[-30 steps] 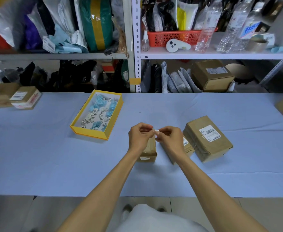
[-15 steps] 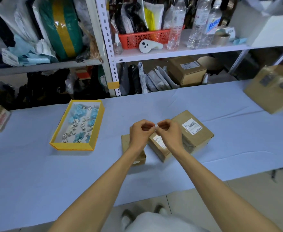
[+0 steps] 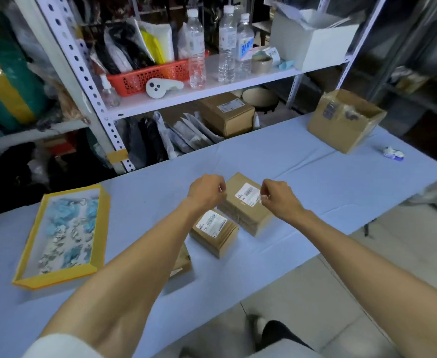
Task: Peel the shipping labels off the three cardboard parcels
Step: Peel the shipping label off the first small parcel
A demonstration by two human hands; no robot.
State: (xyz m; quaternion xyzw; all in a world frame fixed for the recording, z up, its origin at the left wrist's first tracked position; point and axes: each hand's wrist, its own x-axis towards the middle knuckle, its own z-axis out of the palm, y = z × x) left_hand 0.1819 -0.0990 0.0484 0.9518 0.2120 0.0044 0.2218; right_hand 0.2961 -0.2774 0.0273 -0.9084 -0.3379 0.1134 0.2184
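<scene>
Whereas the left hand [image 3: 207, 193] and right hand [image 3: 282, 201] met on one white scrap [image 3: 264, 196] a second ago, they are now drawn apart.
The scrap is pinched by the right fingertips; the left fingers are curled, and on what cannot be told. Just beneath the fingertips the large parcel [image 3: 248, 218] is seen with its label [image 3: 247, 195] unpeeled; behind the left wrist, the middle parcel [image 3: 217, 241] likewise.

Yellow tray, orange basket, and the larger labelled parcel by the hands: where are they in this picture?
Yellow tray [image 3: 57, 277]: head view, on its near rim.
Orange basket [image 3: 139, 78]: head view, on its front wall.
Larger labelled parcel [image 3: 242, 211]: head view, on its brown top, below the label.
</scene>
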